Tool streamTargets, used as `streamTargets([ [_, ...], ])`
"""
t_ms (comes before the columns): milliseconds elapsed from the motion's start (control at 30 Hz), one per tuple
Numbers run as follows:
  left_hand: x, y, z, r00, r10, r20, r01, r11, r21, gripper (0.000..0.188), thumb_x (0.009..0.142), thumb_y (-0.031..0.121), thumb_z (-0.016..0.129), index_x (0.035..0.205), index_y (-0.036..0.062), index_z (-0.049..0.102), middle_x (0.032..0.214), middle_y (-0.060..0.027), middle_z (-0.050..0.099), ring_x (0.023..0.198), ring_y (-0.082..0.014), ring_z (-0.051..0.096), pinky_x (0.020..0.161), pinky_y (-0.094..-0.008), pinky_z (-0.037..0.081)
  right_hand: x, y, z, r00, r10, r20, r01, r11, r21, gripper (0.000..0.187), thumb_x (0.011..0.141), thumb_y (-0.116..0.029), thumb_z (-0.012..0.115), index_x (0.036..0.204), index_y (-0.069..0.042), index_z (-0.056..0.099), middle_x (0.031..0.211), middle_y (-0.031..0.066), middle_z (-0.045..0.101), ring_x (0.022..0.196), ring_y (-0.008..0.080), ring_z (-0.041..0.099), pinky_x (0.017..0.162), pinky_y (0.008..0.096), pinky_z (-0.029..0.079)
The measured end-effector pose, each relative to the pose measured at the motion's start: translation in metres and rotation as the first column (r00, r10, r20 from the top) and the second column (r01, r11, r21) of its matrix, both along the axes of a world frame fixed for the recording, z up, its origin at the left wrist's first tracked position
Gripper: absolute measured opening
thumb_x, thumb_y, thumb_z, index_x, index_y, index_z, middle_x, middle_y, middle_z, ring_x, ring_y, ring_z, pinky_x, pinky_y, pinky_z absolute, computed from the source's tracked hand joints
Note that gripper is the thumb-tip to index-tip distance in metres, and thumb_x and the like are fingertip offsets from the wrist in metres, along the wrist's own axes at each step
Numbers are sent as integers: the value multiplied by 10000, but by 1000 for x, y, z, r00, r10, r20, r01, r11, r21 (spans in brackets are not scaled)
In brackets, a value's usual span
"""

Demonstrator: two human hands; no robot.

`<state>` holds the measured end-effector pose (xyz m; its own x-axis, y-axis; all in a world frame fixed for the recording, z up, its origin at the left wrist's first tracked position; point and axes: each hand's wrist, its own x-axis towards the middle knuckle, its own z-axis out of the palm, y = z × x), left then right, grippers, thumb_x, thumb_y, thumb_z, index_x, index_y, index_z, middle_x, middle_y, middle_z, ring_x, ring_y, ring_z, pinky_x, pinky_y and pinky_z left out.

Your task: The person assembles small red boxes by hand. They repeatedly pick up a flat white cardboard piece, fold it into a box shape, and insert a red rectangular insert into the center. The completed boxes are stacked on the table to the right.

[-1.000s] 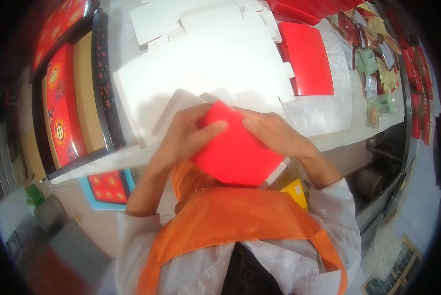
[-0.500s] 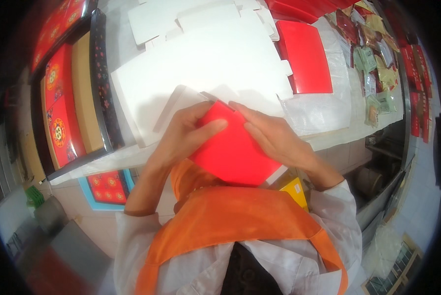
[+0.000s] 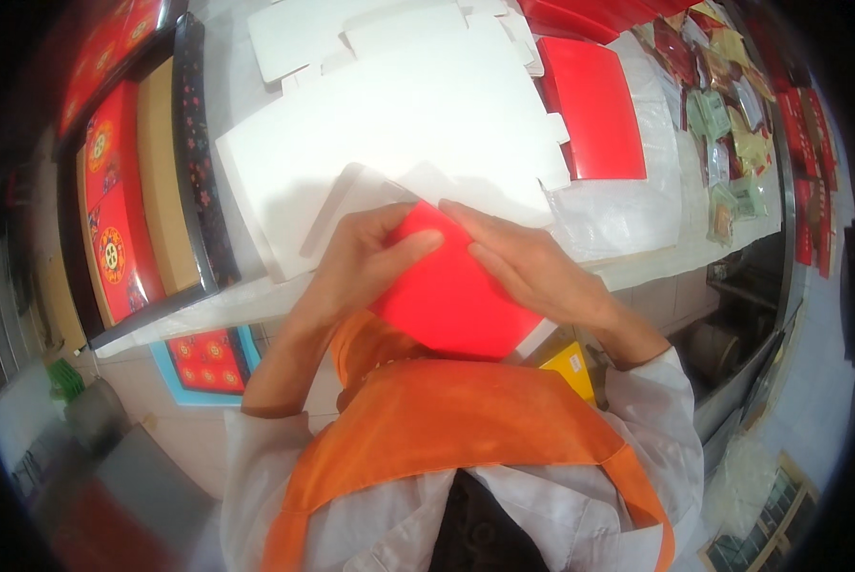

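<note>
Desk [image 3: 199, 319] w/ overlapping white carton blanks [image 3: 399, 105] on top; orange apron [image 3: 466, 415] nearest; btwn them, tilted red carton piece [image 3: 466, 305] in both hands. L hand [image 3: 366, 250] grasps it, thumb on face; R hand [image 3: 542, 267] fingers along upper R edge, gripping or just pressing, can't tell. Prob folding step; next move likely needs steady L hold, even R pressure

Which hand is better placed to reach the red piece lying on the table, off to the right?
Probably the right hand: it is nearer that red piece. The left hand is farther off, its thumb on the held red card. Both hands touch the card, though.
</note>
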<state>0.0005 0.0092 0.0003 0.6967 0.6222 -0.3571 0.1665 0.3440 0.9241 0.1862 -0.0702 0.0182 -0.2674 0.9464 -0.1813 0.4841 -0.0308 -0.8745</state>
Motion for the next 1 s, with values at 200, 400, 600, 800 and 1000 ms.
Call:
streamTargets([
  [200,-4,7,5,998,58,-17,-57,998,27,185,818,153,585,918,1,618,791,-41,621,707,-90,564,652,-217,462,16,4,9,994,65,-86,-77,987,-141,434,884,-147,376,1292,-4,334,1289,165,407,1192,260,392,991,298,285],
  [400,-11,40,34,996,64,-66,-41,952,302,187,818,189,601,874,13,625,745,-53,622,655,-112,582,611,-214,478,30,-6,16,965,54,-258,-112,970,-217,565,848,-178,473,1338,-19,240,1292,183,386,1187,260,389,983,305,289],
  [600,22,76,74,965,255,64,-86,75,993,187,810,137,601,950,21,556,913,-83,592,814,-169,585,688,-243,468,8,12,-4,921,-262,-289,294,953,71,612,829,-154,516,1341,-14,212,1327,169,333,1219,242,344,993,314,272],
  [800,5,-18,57,961,25,274,-172,831,529,267,810,-32,486,1076,-8,481,1006,-128,544,934,-201,534,825,-295,419,4,52,-19,646,-477,-596,660,742,121,655,826,-159,537,1337,26,173,1293,162,331,1184,202,352,991,309,277],
  [1000,45,-40,-9,798,534,279,-419,825,-379,344,852,22,457,1188,15,382,1191,-107,442,1113,-208,427,948,-354,348,-18,50,-10,540,-480,-691,639,769,-35,656,821,-113,524,1342,35,153,1320,155,301,1201,189,326,990,291,269],
])
